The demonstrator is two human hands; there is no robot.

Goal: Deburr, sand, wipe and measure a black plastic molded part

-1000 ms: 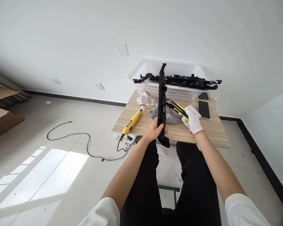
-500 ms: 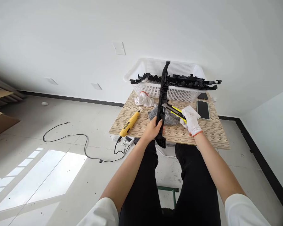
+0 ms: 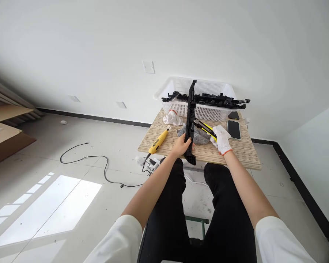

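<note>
My bare left hand [image 3: 182, 146] is wrapped round the lower part of a long black plastic part [image 3: 191, 113], which stands lengthwise in front of me over the table. In a white knitted glove, my right hand [image 3: 222, 140] grips a yellow and black utility knife [image 3: 207, 130]. The knife's blade end points left and lies right beside the black part's edge; whether it touches cannot be made out. A grey cloth [image 3: 201, 137] lies on the table beneath both. Behind, more black plastic parts [image 3: 216, 100] rest across a white plastic basket [image 3: 208, 114].
On the striped wooden table [image 3: 239, 157] lie a yellow rotary tool [image 3: 158, 141], a crumpled white glove [image 3: 173, 118] and a phone [image 3: 234, 129]. Another dark phone [image 3: 233, 115] lies by the basket. A black cable [image 3: 106, 171] trails over the floor. Cardboard boxes [image 3: 8, 135] stand far left.
The view has shifted slightly, so the table sits a little differently in the picture. The knife's blade end has drawn from across the black part to its right edge. Both grips are unchanged.
</note>
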